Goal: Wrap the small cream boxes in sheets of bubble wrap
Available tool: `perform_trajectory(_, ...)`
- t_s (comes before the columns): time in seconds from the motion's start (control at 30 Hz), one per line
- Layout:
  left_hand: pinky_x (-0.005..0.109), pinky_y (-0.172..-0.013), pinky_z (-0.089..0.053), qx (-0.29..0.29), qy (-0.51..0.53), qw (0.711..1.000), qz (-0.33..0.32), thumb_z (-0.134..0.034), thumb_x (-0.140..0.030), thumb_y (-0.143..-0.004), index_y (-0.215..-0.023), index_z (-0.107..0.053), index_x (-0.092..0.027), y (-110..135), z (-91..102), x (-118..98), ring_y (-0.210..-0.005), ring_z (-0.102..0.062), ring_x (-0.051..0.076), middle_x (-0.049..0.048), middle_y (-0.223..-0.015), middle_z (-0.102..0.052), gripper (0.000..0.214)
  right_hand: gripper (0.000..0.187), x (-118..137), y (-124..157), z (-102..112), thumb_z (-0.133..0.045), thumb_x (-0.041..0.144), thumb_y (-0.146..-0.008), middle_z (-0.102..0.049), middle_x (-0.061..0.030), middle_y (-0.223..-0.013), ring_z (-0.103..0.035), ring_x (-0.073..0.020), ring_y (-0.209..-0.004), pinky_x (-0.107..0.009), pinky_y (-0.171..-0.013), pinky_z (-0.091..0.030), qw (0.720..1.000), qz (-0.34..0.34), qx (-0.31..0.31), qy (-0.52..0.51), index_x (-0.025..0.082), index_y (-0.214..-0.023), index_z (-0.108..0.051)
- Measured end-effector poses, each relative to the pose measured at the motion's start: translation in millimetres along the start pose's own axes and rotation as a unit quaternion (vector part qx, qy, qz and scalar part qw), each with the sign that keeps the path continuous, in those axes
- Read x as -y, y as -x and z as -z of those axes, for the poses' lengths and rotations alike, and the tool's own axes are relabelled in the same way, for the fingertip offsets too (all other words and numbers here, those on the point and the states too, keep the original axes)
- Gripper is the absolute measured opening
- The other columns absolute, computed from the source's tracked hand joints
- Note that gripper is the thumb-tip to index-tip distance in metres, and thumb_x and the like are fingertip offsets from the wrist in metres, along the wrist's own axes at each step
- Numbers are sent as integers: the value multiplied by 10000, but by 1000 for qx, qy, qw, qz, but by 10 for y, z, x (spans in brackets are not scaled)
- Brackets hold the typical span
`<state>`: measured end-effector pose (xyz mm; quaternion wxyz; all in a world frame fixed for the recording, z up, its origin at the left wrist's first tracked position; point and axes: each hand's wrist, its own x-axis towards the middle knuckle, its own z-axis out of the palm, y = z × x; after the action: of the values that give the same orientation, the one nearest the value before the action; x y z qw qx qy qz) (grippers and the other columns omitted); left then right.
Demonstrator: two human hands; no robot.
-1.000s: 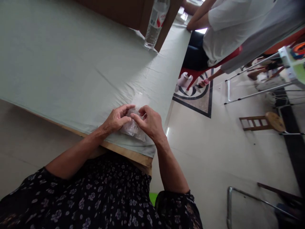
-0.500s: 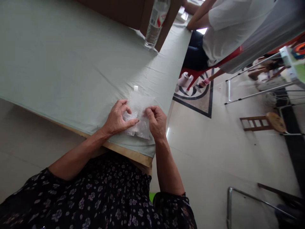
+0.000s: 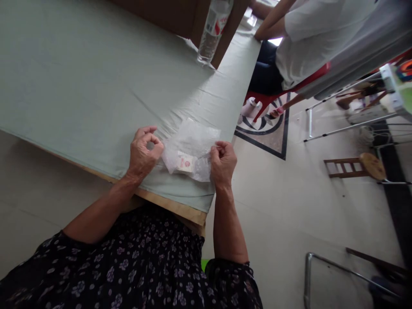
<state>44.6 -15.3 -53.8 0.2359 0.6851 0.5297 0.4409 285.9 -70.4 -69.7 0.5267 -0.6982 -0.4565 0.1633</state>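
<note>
A clear plastic bag point(image 3: 190, 141) lies spread on the pale green tablecloth point(image 3: 80, 81) near the table's front corner. Inside it shows a small white packet with a red mark point(image 3: 184, 162). My left hand point(image 3: 143, 151) pinches the bag's left edge between thumb and forefinger. On the other side, my right hand point(image 3: 222, 161) is closed on the bag's right edge. The bag is stretched flat between both hands.
A clear water bottle point(image 3: 212, 30) stands at the far edge beside a brown cardboard box point(image 3: 174, 15). Another person in a white shirt point(image 3: 309, 34) sits on a red chair at the table's right end. A wooden stool point(image 3: 357, 165) and metal frames stand on the floor.
My hands have moved apart from the bunched bag, each pulling an edge outward. The bag now lies spread and the white packet inside shows.
</note>
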Motion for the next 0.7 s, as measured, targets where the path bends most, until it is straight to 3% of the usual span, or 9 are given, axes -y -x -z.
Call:
perform_trajectory(0.17,515,-1066,-527,24,-117,992,-37,-633,-212,-825,-703,-564,-230,-22,83,165,-1123,-679,293,79,-1090,-752,141,214,-103,-28,60,-602,326,-880,-674,34,-742,-640,-156,-674,-329,-722,-504,991,13,-11,131,230,-1066,-642)
perform_trajectory(0.27,539,-1037,-523,39,-181,982,-45,-650,-204,-803,-737,-593,-235,-20,139,222,-1079,-675,316,87,-1046,-748,93,242,-50,-9,167,-621,307,-861,-712,20,-809,-643,-157,-689,-341,-734,-523,987,42,-15,154,235,-1088,-662)
perform_trajectory(0.4,519,-989,-551,11,-162,981,-110,-637,-202,-836,-985,-675,-230,22,288,-24,-1030,-699,308,86,-1028,-755,156,199,255,96,364,-631,350,-945,-731,0,-882,-663,-159,-752,-329,-720,-557,989,107,-21,102,247,-1103,-692)
perform_trajectory(0.47,477,-1004,-561,16,-102,976,-189,-619,-211,-895,-1065,-672,-219,46,332,-244,-1072,-711,282,84,-1101,-765,179,209,400,153,406,-647,392,-973,-762,-22,-945,-703,-176,-840,-342,-761,-583,988,135,28,68,250,-1113,-710)
perform_trajectory(0.53,448,-1058,-552,74,-59,968,-231,-590,-245,-956,-1151,-671,-215,52,316,-429,-1151,-705,264,78,-1167,-764,213,287,466,193,391,-645,465,-990,-787,-64,-1098,-733,-215,-992,-381,-831,-608,986,127,99,42,251,-1168,-715)
perform_trajectory(0.63,475,-1119,-521,160,-58,963,-208,-544,-390,-1014,-1319,-644,-184,13,235,-542,-1256,-669,291,112,-1295,-741,382,422,441,235,339,-599,564,-1010,-773,-107,-1243,-721,-261,-1141,-451,-938,-611,981,78,176,25,246,-1271,-695)
perform_trajectory(0.7,482,-1088,-533,213,-65,964,-146,-514,-479,-1024,-1428,-597,-143,-29,226,-526,-1215,-682,306,147,-1321,-731,531,444,414,272,353,-585,576,-1022,-786,-93,-1154,-731,-243,-1068,-449,-958,-601,977,57,205,2,240,-1294,-687)
